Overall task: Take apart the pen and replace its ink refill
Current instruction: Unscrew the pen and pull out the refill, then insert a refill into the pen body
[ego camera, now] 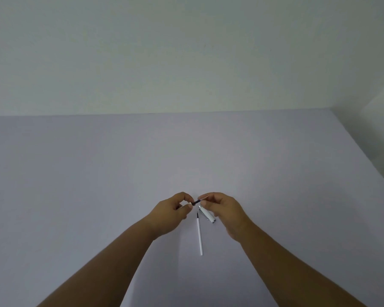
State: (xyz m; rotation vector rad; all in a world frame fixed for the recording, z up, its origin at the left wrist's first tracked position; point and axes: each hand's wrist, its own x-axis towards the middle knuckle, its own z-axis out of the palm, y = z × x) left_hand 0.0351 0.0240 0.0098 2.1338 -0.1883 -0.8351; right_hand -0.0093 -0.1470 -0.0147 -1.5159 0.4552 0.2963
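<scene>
Pale lilac-grey and bare of clutter, the desk [98, 173] runs back to a plain whitish wall [186, 52]. Just above it, near the front middle, both hands meet around a small dark pen piece [195, 202], a short slim dark part whose exact shape is too small to make out. The left hand [175, 212] pinches one end of that piece between thumb and fingertips, the fingers curled narrow, with a pale bit showing against the thumb. The right hand [225, 210] pinches the other end the same way, its fingers closed tight on it. Directly below the right hand's fingers lies a short white pen cap with a silvery end [207, 214], tilted on the desk. Just beside it, between the two wrists, lies a long thin white ink refill with a dark tip [199, 234], its tip pointing away from the person. Both bare forearms reach in from the bottom edge.
</scene>
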